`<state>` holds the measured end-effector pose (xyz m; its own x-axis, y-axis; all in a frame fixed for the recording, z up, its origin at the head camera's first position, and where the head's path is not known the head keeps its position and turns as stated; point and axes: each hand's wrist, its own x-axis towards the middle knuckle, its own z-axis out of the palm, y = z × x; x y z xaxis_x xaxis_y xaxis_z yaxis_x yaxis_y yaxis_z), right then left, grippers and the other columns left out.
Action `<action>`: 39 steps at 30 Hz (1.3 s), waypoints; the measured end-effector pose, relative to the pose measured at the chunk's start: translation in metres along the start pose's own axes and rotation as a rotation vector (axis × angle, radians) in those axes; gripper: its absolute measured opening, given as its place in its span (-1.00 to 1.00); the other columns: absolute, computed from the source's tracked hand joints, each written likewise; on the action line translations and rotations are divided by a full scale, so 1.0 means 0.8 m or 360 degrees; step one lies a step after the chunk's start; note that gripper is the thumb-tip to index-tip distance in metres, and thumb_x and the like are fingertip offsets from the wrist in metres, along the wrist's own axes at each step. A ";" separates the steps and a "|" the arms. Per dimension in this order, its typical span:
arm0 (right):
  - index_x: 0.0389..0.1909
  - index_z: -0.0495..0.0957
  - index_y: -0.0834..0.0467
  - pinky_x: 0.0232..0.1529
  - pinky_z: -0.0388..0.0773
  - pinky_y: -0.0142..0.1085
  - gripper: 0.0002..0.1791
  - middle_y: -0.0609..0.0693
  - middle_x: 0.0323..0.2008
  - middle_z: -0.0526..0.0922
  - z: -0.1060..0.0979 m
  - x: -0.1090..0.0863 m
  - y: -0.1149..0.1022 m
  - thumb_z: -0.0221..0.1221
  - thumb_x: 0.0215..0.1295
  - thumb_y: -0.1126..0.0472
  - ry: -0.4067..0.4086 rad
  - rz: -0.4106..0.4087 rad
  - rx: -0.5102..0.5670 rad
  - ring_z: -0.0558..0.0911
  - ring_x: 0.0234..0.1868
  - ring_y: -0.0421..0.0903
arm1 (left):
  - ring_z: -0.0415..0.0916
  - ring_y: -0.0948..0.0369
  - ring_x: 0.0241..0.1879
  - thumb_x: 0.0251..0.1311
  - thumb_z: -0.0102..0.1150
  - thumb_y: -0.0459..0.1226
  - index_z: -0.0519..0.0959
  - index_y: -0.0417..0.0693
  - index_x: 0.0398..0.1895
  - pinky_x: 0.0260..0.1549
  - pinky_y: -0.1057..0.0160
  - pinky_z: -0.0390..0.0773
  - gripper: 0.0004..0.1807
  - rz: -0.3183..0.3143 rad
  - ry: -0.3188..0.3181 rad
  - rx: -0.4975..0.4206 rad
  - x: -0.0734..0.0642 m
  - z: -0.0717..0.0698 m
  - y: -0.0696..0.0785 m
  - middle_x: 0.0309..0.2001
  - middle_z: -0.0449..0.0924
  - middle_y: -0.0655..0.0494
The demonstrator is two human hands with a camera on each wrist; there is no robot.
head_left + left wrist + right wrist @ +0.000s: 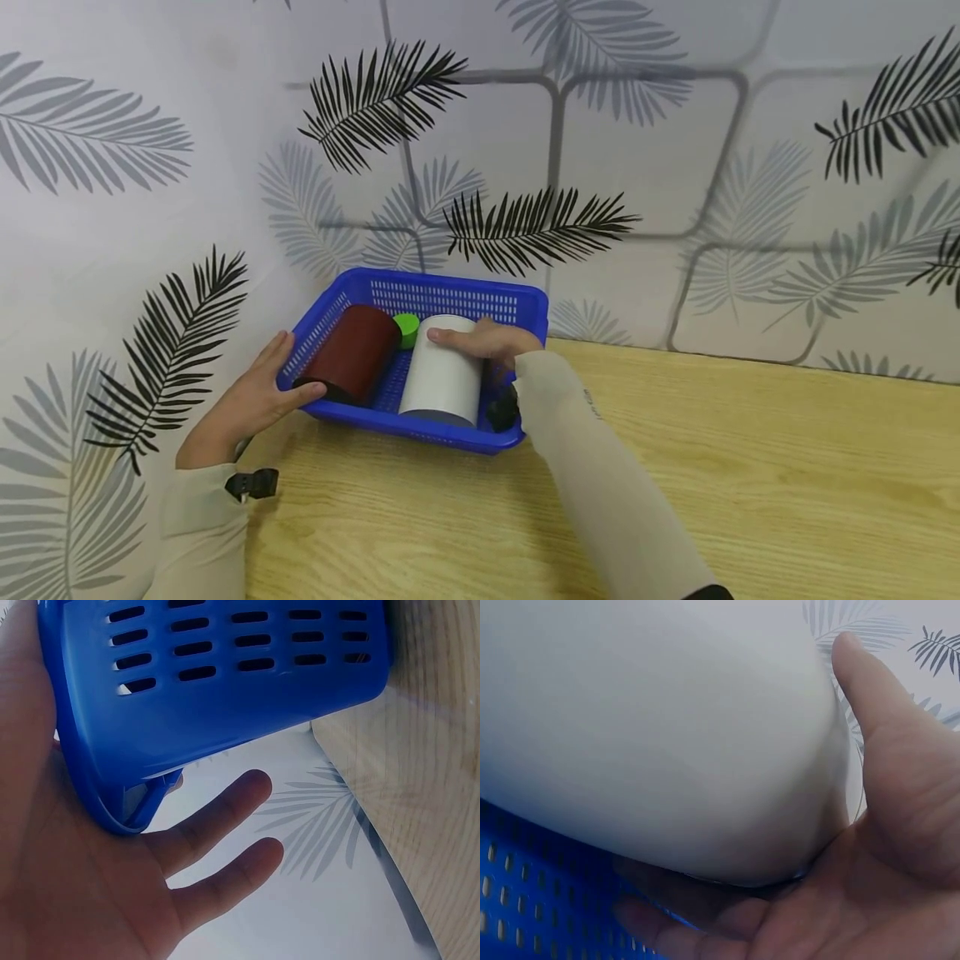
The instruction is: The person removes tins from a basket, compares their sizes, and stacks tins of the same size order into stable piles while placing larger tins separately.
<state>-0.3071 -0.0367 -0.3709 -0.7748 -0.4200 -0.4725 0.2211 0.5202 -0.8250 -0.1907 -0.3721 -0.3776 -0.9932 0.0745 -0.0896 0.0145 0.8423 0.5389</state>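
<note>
A blue plastic basket [420,429] stands on the table, holding a dark red cylinder [360,346] on its left and a white cylinder [444,375] on its right. Between them, near the back, is a small green round object [407,327]. My right hand [495,340] grips the white cylinder near its far end, thumb on top and fingers down its right side; the right wrist view shows those fingers partly beneath it. My left hand [255,396] rests against the basket's front left corner, thumb along the rim. In the left wrist view, two fingers [225,817] stretch out straight beside the basket.
The wooden table [750,467] extends right and in front of the basket. A wall covering with leaf prints [540,229] rises close behind and to the left. Something small and black [504,408] shows at my right wrist, over the basket's front right corner.
</note>
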 end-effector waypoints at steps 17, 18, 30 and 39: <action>0.32 0.17 0.25 0.13 0.51 0.17 -0.15 0.21 0.13 0.46 0.000 -0.006 -0.007 0.40 0.22 -0.07 0.0029 -0.0332 0.0358 0.55 0.12 0.15 | -0.38 -0.33 0.52 0.26 0.25 0.20 -0.34 -0.21 0.62 0.31 -0.45 -0.09 0.24 0.0021 0.0011 -0.0033 -0.001 0.003 -0.001 0.60 -0.45 -0.26; 0.33 0.16 0.23 0.13 0.50 0.17 -0.14 0.21 0.14 0.44 0.000 -0.008 -0.009 0.40 0.22 -0.07 0.0054 -0.0356 0.0378 0.54 0.13 0.15 | -0.38 -0.33 0.52 0.26 0.24 0.20 -0.34 -0.20 0.62 0.31 -0.46 -0.09 0.24 0.0017 0.0009 -0.0033 -0.001 0.004 0.000 0.60 -0.45 -0.26; 0.52 0.01 0.04 0.05 0.55 0.06 -0.07 0.21 0.19 0.40 -0.039 -0.067 -0.034 0.34 0.24 0.15 0.0273 -0.0927 0.0587 0.54 0.11 0.14 | -0.43 -0.33 0.52 0.31 0.19 0.20 -0.40 -0.17 0.61 0.26 -0.50 -0.10 0.21 0.0037 -0.0041 -0.0002 -0.001 0.002 0.005 0.60 -0.53 -0.22; 0.60 -0.10 -0.03 0.13 0.50 0.10 0.14 0.15 0.32 0.34 -0.081 -0.110 0.002 0.44 0.15 0.02 0.0452 -0.1085 0.0421 0.50 0.21 0.13 | -0.44 -0.35 0.51 0.33 0.18 0.19 -0.40 -0.20 0.60 0.25 -0.52 -0.11 0.21 0.0051 -0.0035 -0.0007 -0.002 0.004 0.003 0.59 -0.52 -0.26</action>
<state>-0.2773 0.0493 -0.3106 -0.9042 -0.3579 0.2331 -0.2519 0.0062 -0.9677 -0.1891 -0.3684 -0.3784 -0.9895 0.1130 -0.0905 0.0456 0.8367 0.5457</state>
